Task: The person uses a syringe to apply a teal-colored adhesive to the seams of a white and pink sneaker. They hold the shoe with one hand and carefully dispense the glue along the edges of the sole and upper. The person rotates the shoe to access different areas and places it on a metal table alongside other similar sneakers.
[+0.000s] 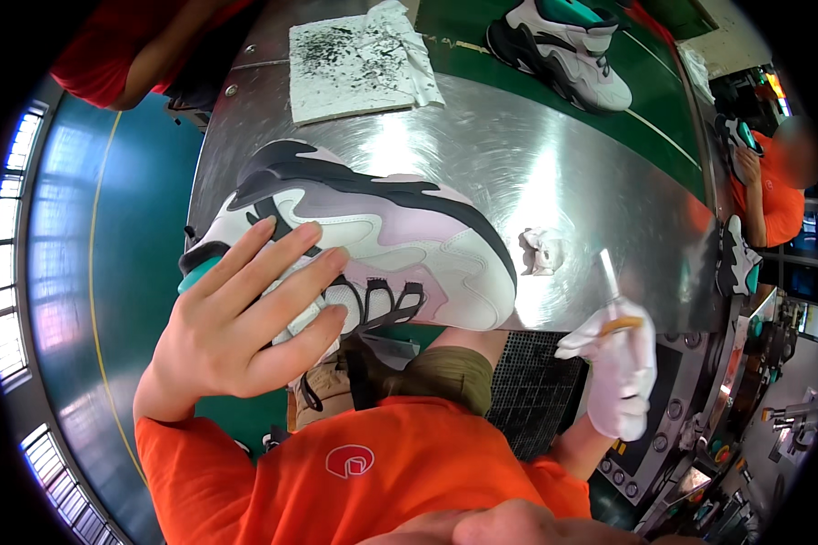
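Observation:
A white, lilac and black sneaker [409, 218] lies on its side over the steel table, its dark sole facing away from me and its toe to the right. My bare left hand [250, 313] is closed on it at the collar and laces, fingers across the upper. In a white glove, my right hand [623, 372] is closed around a slim white stick-like tool [609, 272] with a tan part by the fingers. The tool's tip points away from me, apart from the shoe. Its exact kind is unclear.
A crumpled white scrap [542, 252] lies on the steel table [609, 200]. Behind is a white pad [354, 68] with black specks. Another sneaker [563, 54] stands on the green belt [654, 91]. One person [777, 186] handles a shoe at right; another person's arm [154, 64] shows far left.

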Demonstrator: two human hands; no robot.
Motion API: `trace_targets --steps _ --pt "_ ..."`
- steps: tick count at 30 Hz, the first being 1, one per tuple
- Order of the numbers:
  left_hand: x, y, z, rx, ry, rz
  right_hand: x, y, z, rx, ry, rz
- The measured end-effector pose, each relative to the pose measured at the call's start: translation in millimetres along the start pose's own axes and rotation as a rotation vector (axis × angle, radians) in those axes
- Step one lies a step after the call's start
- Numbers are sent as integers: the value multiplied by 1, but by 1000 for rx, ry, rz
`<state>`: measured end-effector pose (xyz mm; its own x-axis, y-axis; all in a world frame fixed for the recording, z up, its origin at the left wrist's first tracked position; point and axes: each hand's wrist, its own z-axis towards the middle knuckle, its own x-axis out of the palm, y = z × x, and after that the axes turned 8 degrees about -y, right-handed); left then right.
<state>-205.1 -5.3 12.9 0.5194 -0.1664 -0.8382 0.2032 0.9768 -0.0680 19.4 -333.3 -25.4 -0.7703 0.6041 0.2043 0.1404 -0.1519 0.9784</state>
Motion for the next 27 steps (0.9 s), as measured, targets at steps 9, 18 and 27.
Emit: trace_targets --steps 9,18,27 --pt "1 -1 -2 -21 -30 -8 109 -1 121 46 -5 338" --pt "1 3 -4 27 -12 -37 100 -3 112 33 52 114" --pt "0 0 -6 18 -7 -6 38 -3 -18 -85 -143 145"
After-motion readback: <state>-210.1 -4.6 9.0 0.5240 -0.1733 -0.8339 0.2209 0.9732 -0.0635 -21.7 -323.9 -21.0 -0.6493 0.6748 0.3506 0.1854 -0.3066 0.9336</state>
